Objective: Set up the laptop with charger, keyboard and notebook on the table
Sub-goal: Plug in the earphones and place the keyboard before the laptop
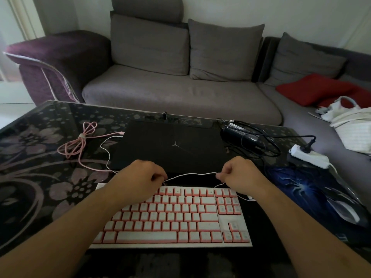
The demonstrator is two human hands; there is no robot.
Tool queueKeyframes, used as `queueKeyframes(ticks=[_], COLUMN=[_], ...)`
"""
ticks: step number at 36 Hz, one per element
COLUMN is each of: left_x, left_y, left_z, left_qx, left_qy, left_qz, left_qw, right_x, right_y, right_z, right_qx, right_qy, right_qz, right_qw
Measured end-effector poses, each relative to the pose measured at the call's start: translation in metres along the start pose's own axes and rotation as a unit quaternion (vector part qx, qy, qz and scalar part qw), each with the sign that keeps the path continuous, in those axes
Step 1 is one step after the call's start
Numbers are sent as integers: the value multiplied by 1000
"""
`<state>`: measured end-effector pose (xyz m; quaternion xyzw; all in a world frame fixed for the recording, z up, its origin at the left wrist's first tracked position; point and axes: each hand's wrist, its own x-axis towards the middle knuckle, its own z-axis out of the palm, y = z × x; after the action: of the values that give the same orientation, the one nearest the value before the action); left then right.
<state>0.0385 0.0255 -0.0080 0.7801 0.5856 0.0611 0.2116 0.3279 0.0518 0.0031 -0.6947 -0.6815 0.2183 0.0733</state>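
Note:
A shut black laptop [170,145] lies flat at the middle of the table. In front of it sits a white keyboard with pink key sides [176,217]. A thin white cable [190,175] stretches between my hands above the keyboard's top edge. My left hand [140,177] pinches one part of the cable and my right hand [239,173] pinches another. The cable's far end loops left toward the laptop's left side. The black charger brick [239,135] with its cord lies right of the laptop. No notebook is in view.
A bundled pink cable [80,141] lies left of the laptop on the flowered glass table [30,157]. A white power strip [309,157] and a blue mouse pad with a mouse [321,195] are at the right. A grey sofa [180,93] stands behind.

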Motion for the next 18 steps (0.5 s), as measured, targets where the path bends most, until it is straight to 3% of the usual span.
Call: queueKeyframes(ticks=[5, 10, 18], left_x=[0, 0, 3], left_y=[1, 4, 5], left_z=[1, 2, 4], left_qx=[-18, -52, -28], left_qy=[-15, -17, -21], left_qz=[-5, -35, -38], left_qw=[1000, 998, 999], right_x=[-1, -4, -4], right_y=[5, 12, 10], right_z=[-5, -9, -17], right_qx=[90, 85, 181], right_qy=[14, -4, -18], right_qz=[11, -8, 31], right_qw=[996, 996, 983])
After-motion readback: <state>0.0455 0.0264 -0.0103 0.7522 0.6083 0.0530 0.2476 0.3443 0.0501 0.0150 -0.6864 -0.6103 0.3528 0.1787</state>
